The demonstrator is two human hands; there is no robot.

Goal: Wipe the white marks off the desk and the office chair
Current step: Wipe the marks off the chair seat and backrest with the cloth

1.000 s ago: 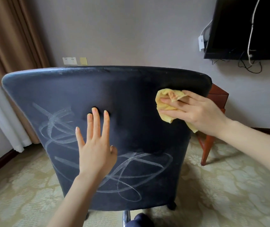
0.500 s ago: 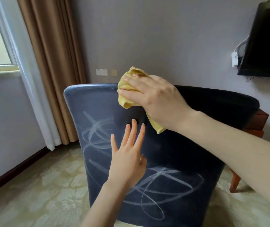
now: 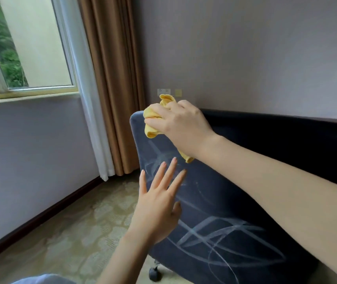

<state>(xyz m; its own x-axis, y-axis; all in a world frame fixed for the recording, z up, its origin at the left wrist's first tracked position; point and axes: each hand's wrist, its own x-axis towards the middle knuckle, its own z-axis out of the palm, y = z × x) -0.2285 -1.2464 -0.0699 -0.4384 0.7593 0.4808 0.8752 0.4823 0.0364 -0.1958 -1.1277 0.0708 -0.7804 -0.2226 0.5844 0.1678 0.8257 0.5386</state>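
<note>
Patterned beige carpet (image 3: 71,232); office chair (image 3: 245,201) stands on it, black caster (image 3: 155,273) touching carpet.

Soft daylight from window (image 3: 26,48) (upper left), wide-angle bending, slight motion blur

I take this for a hotel room or a furnished home room. I see patterned carpet (image 3: 81,232), a brown curtain (image 3: 110,78) with a white sheer (image 3: 89,119) beside a window (image 3: 30,48) onto greenery, a plain wall (image 3: 245,58) with sockets (image 3: 163,91), a dark skirting board (image 3: 40,218), and a padded chair (image 3: 235,191) on a castor (image 3: 155,273).
</note>
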